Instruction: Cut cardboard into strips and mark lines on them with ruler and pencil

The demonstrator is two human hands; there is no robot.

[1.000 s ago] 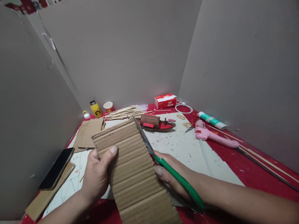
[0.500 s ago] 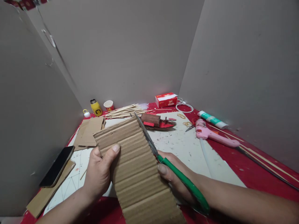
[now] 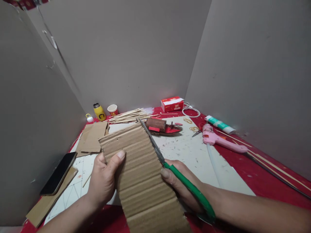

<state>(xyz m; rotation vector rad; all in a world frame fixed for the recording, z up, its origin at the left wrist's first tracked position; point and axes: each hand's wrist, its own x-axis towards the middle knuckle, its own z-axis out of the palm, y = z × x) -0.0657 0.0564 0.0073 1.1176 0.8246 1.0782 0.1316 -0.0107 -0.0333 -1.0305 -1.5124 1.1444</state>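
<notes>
My left hand point(image 3: 103, 179) grips a long strip of ribbed corrugated cardboard point(image 3: 139, 176) by its left edge, thumb on top. My right hand point(image 3: 181, 184) holds green-handled scissors point(image 3: 177, 176) against the strip's right edge. The grey blades run along that edge toward the far end, their tip near a small brown and red model boat point(image 3: 161, 126). Part of my right hand is hidden under the cardboard.
On the red table: white work sheet point(image 3: 194, 155), pink glue gun point(image 3: 222, 140), glue tube point(image 3: 220, 125), long sticks point(image 3: 274, 165), stick bundle point(image 3: 130, 116), red box point(image 3: 172, 104), yellow bottle point(image 3: 99, 112), paper cup point(image 3: 113, 110), cardboard pieces point(image 3: 92, 137), black phone point(image 3: 58, 178). Grey panels wall three sides.
Hands, cardboard and scissors have stayed almost in place; the view shifted slightly and my right hand drew back a little along the strip's edge.
</notes>
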